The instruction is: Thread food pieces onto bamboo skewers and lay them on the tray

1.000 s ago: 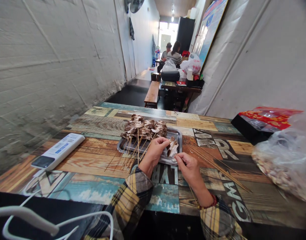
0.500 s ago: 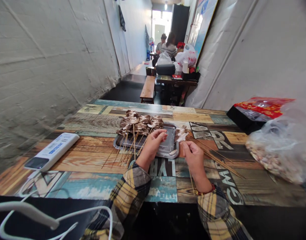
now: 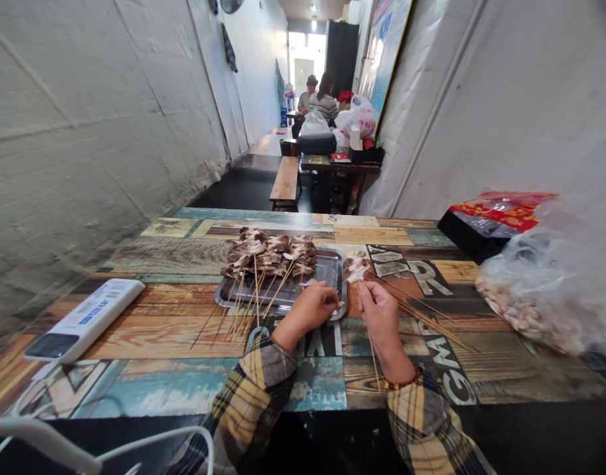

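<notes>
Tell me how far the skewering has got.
Done: a pile of loaded skewers lies across the metal tray. In hand: the right hand grips one skewer with pieces near its tip; the left hand sits at the tray's near edge, grasp unclear. Left: bare sticks lie on the table, and the plastic bag seems to hold more pieces.

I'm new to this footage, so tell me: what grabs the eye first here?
A heap of loaded skewers fills the far end of the metal tray, mid-table. Nearer, the right hand holds a part-loaded skewer, the left hand beside it at the tray's near edge. Bare sticks lie to their right.
</notes>
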### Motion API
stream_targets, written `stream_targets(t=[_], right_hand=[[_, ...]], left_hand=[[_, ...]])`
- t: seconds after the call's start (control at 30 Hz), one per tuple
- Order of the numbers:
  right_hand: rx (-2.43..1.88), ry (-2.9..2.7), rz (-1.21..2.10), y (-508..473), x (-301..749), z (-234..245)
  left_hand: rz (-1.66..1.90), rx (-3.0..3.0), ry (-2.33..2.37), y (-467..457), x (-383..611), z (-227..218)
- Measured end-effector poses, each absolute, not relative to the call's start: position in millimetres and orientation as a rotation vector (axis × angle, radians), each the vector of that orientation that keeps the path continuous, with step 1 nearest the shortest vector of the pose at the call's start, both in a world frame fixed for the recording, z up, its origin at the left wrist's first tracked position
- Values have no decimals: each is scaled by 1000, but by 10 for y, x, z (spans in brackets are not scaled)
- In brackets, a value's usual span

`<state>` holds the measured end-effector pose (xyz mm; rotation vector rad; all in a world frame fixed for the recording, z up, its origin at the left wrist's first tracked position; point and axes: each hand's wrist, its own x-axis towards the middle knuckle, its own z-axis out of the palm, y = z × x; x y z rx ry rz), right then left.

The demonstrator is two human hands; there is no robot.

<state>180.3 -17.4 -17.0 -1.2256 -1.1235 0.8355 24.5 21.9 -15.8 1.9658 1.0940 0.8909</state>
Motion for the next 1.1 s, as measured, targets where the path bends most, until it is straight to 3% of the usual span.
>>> stream_targets(t=[0.17, 0.33, 0.93, 1.1], right_hand=[[-1180, -1205, 852, -189, 1779, -180], [-1148, -1316, 951, -226, 1770, -179], [-1183, -1607, 897, -267, 1752, -178], [-1213, -1362, 849, -244, 1783, -158]], left_hand=[[1258, 1277, 1029, 260, 165, -36], [1323, 907, 835, 251, 85, 42], [1451, 766, 767, 278, 90, 55], [1498, 916, 940, 317, 102, -21]])
